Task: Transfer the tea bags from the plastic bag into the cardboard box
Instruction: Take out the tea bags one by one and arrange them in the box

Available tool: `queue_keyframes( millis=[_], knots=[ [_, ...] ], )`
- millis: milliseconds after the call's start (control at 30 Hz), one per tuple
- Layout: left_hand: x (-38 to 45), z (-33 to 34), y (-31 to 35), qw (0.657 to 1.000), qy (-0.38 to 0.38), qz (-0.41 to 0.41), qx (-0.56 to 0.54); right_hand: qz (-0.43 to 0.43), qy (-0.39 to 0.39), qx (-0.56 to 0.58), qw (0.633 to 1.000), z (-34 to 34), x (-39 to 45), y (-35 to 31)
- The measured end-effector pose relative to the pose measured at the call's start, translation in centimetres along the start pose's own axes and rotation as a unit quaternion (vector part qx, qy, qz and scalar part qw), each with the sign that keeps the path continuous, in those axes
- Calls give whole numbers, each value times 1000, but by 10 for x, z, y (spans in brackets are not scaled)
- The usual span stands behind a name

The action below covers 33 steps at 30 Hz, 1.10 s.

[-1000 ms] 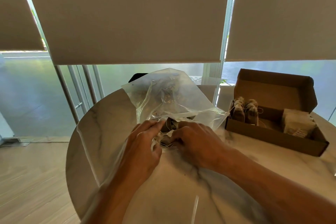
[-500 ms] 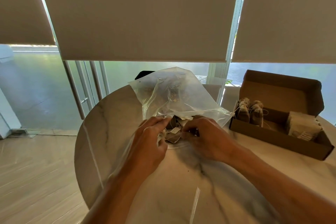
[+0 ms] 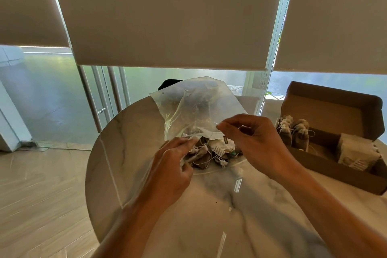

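The fingers (image 3: 227,124) of the right hand (image 3: 256,142) are drawn together at the tips, thumb against forefinger, pinching the upper lip of the plastic bag (image 3: 194,109) and a thin white string. The remaining fingers curl loosely beneath the palm. The hand is raised above the mouth of the bag.

The left hand (image 3: 169,165) lies lower, at the near left side of the bag opening. Its fingers are bent and clamped on crumpled film at the lower lip; whether they also hold a tea bag cannot be determined.

Between the two hands the bag mouth stands open. A heap of tea bags (image 3: 211,152) lies just inside it, brown pouches with white strings and paper tags, resting on the counter (image 3: 209,216). The rest of the bag rises behind the heap, transparent and creased.

The cardboard box (image 3: 326,165) stands on the counter to the right, well apart from the bag, its lid raised upright at the rear. Two upright tea bags (image 3: 295,132) occupy its left section. A pale paper-wrapped stack (image 3: 356,153) occupies its right section.

The counter is round with a marbled surface. Roller blinds (image 3: 167,16) hang half lowered over the windows behind it.
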<state>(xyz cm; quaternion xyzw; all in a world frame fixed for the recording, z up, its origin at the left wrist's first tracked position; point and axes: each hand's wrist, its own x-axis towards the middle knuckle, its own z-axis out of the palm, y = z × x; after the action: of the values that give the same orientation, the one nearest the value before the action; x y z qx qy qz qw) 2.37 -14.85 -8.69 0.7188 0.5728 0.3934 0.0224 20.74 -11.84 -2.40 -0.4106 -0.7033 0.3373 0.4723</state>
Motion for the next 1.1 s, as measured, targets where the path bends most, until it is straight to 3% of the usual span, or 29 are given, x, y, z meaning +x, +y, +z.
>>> queue_keyframes(
  millis=[200, 333, 533, 800, 1100],
  knots=[
    [0, 3, 9, 1000, 7, -8, -26, -23, -34, 46, 998, -4, -3, -7],
    [4, 8, 17, 998, 55, 0, -11, -32, -50, 71, 996, -8, -3, -9],
    [14, 8, 22, 990, 68, -56, -106, 2, -26, 99, 995, -32, 3, -4],
    [25, 4, 14, 968, 96, -116, -201, 95, -150, -16, 984, -79, 2, 10],
    [33, 4, 18, 969, 88, -128, -194, 108, -148, -15, 983, -74, 4, 12]
  ],
)
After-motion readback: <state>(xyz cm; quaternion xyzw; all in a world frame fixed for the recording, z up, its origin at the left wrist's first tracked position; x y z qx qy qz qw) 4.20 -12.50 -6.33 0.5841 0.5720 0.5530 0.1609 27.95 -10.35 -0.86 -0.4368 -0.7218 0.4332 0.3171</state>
